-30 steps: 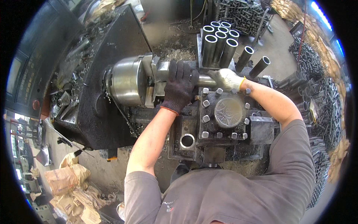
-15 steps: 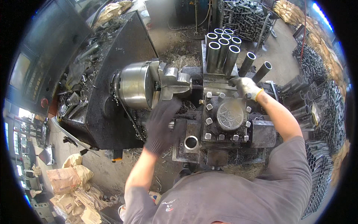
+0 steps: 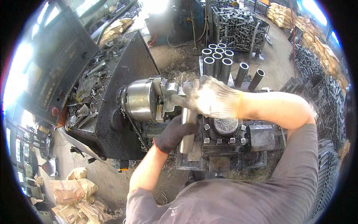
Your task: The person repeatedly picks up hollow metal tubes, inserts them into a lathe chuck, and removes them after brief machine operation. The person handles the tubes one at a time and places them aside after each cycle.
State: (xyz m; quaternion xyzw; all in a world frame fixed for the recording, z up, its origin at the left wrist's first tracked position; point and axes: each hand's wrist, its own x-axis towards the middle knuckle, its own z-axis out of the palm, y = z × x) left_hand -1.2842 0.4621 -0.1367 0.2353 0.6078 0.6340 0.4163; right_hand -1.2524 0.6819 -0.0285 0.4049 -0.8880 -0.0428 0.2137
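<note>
My left hand (image 3: 175, 132), in a dark glove with a red cuff, is wrapped around a shiny metal tube (image 3: 186, 145). The tube tilts slightly, its lower end toward me. My right hand (image 3: 214, 99), in a whitish glove with grey, soiled fingers, closes over the tube's upper end, which it hides; its fingertips are somewhat blurred. Just left of both hands is the lathe chuck (image 3: 141, 100) with its stepped jaws (image 3: 170, 91). The square tool post (image 3: 225, 127), with bolts round its top, sits to the right of the tube, below my right forearm.
Several dark tubes (image 3: 226, 69) stand upright behind my right hand, two of them (image 3: 256, 79) apart at the right. Left is the chip-strewn machine housing (image 3: 123, 71). Wire bins of metal parts (image 3: 238, 31) stand at the back, stacked tubes (image 3: 326, 168) at right, paper sacks (image 3: 71, 190) on the floor.
My left hand has come right and taken hold of the tube that stood beside the tool post. My right hand has swung left from behind the tool post to the tube's upper end.
</note>
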